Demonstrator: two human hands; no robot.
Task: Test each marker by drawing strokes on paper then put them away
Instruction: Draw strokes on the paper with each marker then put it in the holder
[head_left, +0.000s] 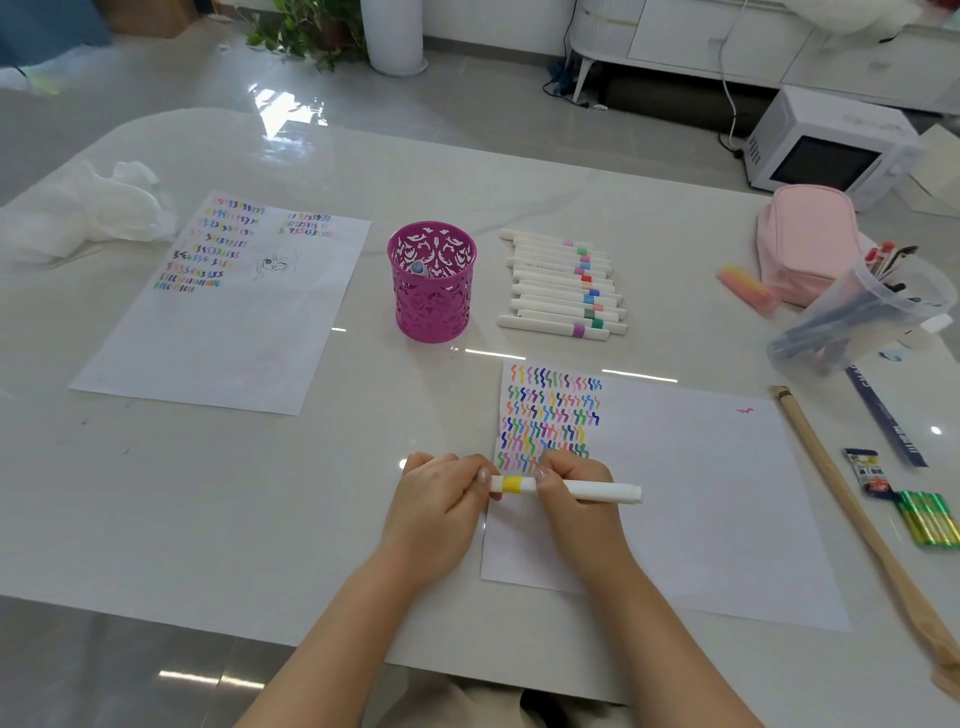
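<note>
Sheets of paper: you have two, one left, one near you.
Markers in the row: about twelve.
Marker you hold: one.
Purple cups: one.

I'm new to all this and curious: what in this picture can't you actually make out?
- Marker cap end: hidden in the left hand, so capped or not is unclear.
- Purple cup: contents mostly hidden by its wall.
- Snack packet: print too small.
- Wooden stick: cut off at the right edge.

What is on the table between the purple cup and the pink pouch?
In the head view, a row of white markers lies between the purple cup and the pink pouch; beside the pouch lies a pink-yellow bar.
</note>
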